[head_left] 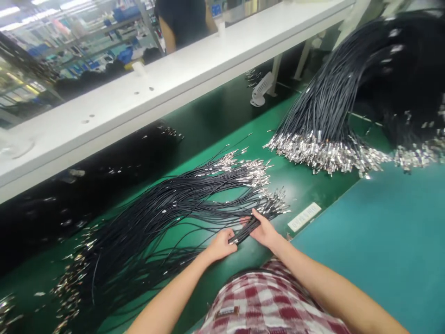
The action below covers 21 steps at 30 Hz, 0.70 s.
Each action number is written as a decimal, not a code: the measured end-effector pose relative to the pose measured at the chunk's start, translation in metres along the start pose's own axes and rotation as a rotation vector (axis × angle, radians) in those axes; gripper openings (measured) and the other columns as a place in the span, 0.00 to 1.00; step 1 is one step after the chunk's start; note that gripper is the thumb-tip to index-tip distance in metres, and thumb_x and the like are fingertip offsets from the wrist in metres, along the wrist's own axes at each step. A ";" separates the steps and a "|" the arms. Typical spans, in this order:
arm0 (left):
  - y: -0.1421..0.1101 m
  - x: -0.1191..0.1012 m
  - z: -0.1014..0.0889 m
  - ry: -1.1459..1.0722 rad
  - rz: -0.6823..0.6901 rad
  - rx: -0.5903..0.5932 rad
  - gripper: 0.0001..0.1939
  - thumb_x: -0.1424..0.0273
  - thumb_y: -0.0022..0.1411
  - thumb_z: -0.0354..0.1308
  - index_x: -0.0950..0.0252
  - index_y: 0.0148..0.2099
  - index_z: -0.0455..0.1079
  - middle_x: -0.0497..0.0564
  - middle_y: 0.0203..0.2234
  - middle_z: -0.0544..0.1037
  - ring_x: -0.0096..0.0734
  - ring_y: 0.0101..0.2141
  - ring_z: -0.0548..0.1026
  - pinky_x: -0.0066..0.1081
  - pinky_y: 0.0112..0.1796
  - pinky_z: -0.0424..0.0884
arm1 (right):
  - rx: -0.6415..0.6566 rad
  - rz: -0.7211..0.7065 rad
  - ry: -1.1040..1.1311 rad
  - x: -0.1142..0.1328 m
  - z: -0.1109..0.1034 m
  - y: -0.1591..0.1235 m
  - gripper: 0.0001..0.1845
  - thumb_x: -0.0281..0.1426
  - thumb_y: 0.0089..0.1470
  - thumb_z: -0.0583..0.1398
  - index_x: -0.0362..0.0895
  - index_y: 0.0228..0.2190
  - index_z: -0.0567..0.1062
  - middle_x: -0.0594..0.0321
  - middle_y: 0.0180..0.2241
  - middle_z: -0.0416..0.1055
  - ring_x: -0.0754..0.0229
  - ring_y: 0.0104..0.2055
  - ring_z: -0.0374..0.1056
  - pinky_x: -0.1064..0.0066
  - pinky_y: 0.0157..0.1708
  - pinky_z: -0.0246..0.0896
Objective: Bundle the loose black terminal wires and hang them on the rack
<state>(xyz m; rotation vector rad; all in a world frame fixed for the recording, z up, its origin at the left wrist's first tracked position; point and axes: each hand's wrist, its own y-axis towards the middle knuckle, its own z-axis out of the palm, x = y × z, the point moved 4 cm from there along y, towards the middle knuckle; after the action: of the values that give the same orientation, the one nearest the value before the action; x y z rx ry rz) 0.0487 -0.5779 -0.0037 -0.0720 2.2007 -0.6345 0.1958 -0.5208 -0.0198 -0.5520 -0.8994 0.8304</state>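
Observation:
A bundle of black cables [249,226] with silvery metal ends lies across both my hands, just above the green tabletop. My left hand [222,244] is wrapped round the bundle, thumb and fingers curled over it. Closer to the metal ends, my right hand [263,229] grips the same bundle, with its thumb on top and fingers partly hidden behind the cables. Right behind them, a larger spread of loose black cables [174,195] runs from the lower left towards the middle, its silvery terminals [255,171] fanned out near my right hand.
A thick heap of black cables [333,97] hangs at the right, metal ends on the table. A white shelf [194,69] crosses above the bench. A white label [304,216] is stuck beside the blue-green mat [385,246]. A person [184,23] stands beyond the shelf.

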 end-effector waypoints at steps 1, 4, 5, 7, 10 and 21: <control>-0.001 -0.003 -0.017 -0.047 0.034 -0.016 0.08 0.75 0.50 0.58 0.66 0.35 0.66 0.41 0.21 0.67 0.25 0.22 0.64 0.24 0.25 0.59 | -0.022 -0.066 0.053 0.013 0.016 0.006 0.19 0.45 0.46 0.68 0.43 0.24 0.72 0.57 0.25 0.74 0.54 0.34 0.74 0.62 0.42 0.69; -0.005 -0.020 -0.066 0.001 0.150 -0.176 0.12 0.66 0.56 0.59 0.66 0.42 0.69 0.44 0.26 0.73 0.26 0.26 0.67 0.25 0.29 0.62 | 0.032 -0.236 0.073 0.050 0.055 0.010 0.17 0.39 0.40 0.72 0.43 0.28 0.75 0.60 0.29 0.77 0.55 0.37 0.74 0.65 0.41 0.69; -0.006 -0.026 -0.077 0.053 0.174 -0.224 0.15 0.63 0.59 0.58 0.65 0.45 0.70 0.46 0.29 0.75 0.27 0.27 0.69 0.26 0.31 0.63 | 0.067 -0.305 0.031 0.061 0.063 0.008 0.18 0.38 0.38 0.73 0.43 0.30 0.76 0.60 0.32 0.77 0.55 0.38 0.74 0.65 0.41 0.68; -0.003 -0.033 -0.085 0.162 0.178 -0.245 0.20 0.60 0.63 0.55 0.63 0.53 0.69 0.48 0.32 0.77 0.29 0.29 0.72 0.28 0.34 0.65 | 0.080 -0.408 -0.034 0.078 0.068 0.002 0.21 0.37 0.35 0.73 0.43 0.32 0.77 0.60 0.35 0.78 0.54 0.39 0.74 0.66 0.39 0.67; 0.007 -0.035 -0.071 0.295 0.144 -0.166 0.27 0.61 0.66 0.52 0.59 0.65 0.59 0.47 0.29 0.77 0.33 0.29 0.74 0.29 0.35 0.68 | -0.002 -0.452 -0.012 0.092 0.050 -0.001 0.21 0.39 0.35 0.72 0.45 0.33 0.77 0.62 0.35 0.78 0.54 0.40 0.73 0.64 0.41 0.67; 0.020 -0.013 -0.013 0.637 0.177 -0.221 0.11 0.71 0.67 0.50 0.63 0.49 0.69 0.57 0.43 0.73 0.42 0.44 0.70 0.40 0.46 0.67 | -0.292 0.018 -0.294 0.040 -0.109 -0.032 0.16 0.39 0.49 0.67 0.43 0.37 0.75 0.50 0.42 0.77 0.54 0.44 0.75 0.66 0.44 0.67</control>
<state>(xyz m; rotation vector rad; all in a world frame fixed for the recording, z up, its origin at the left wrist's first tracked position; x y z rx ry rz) 0.0508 -0.5517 0.0038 0.2404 2.8444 -0.3352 0.3153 -0.5154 -0.0350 -0.7025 -1.2998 0.8140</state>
